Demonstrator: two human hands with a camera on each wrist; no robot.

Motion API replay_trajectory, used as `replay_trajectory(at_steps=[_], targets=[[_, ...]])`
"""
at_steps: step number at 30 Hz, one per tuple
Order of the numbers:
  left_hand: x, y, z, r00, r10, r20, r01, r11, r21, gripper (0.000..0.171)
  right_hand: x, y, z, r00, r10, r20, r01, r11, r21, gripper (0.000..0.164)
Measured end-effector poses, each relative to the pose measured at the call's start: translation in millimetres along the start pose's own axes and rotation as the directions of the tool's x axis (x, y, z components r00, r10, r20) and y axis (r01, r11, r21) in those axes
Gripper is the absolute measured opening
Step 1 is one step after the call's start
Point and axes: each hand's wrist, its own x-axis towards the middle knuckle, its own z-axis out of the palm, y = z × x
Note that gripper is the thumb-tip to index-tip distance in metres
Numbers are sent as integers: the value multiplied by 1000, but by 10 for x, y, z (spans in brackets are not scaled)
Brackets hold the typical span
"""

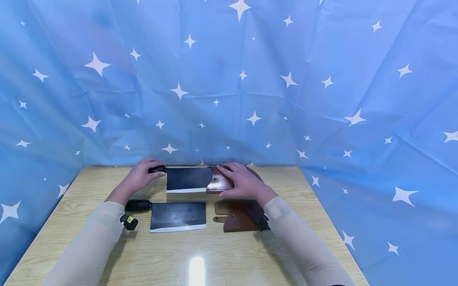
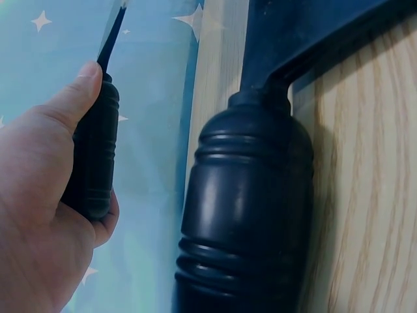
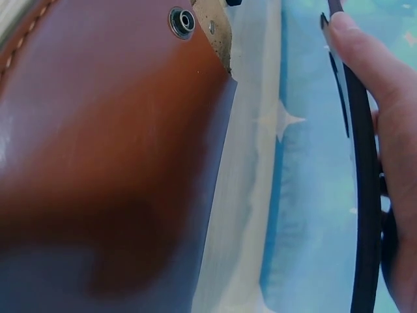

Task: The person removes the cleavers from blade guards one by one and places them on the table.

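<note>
My left hand (image 1: 141,176) grips the black handle of a cleaver (image 1: 189,177), raised near the back of the table with its dark blade towards the right. In the left wrist view the thumb of my left hand (image 2: 39,189) lies along that handle. A brown leather sheath (image 1: 218,182) is held by my right hand (image 1: 243,182), thumb and fingers spread over it. The blade's right end meets the sheath's mouth; how deep it sits is hidden. Edge-on, the held sheath (image 3: 361,195) shows beside my right hand (image 3: 397,137).
A second cleaver (image 1: 178,216) lies nearer on the wooden table (image 1: 168,254), its ridged black handle (image 2: 244,208) to the left. Right of it lies a second brown sheath (image 1: 239,218) with a snap strap, partly under my right forearm. A blue star-patterned curtain (image 1: 214,79) stands behind.
</note>
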Motion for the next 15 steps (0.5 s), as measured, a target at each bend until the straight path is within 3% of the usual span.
replay_trajectory(at_steps=[15], targets=[[-10,-46,-16,1000,3,4,-3,1000,2,44,-23,31,9,1000,-8,17,8,1000,-27,110]])
